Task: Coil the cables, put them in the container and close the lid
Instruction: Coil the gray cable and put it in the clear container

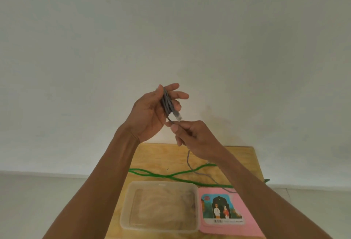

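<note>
Left hand point(150, 113) raised above the counter point(152, 155), fingers spread and half curled, grey cable point(167, 102) wound in several loops around them, silver plug hanging free at the lower side of the bundle. Right hand point(191, 136) closed in a pinch on the same cable just below the loops, feeding the loose run. Remainder of that cable trailed down to the counter, crossed over the green cable point(171, 175) near the right edge and ended touching the pink lid point(245, 218).

Green cable sprawled uncoiled across the middle of the counter, its far end off the right edge. Clear container point(159, 205) open near the front edge, seemingly without contents; lid flat beside it on the right.

Risks, as judged: loops held only by spread fingers, so likely to slide off and spring apart with any slackening. Grey tail over green, so further pulling apt to snag or drag the green one. Tail end against the lid, a possible nudge toward the counter's edge. Loose plug liable to catch in a loop.
</note>
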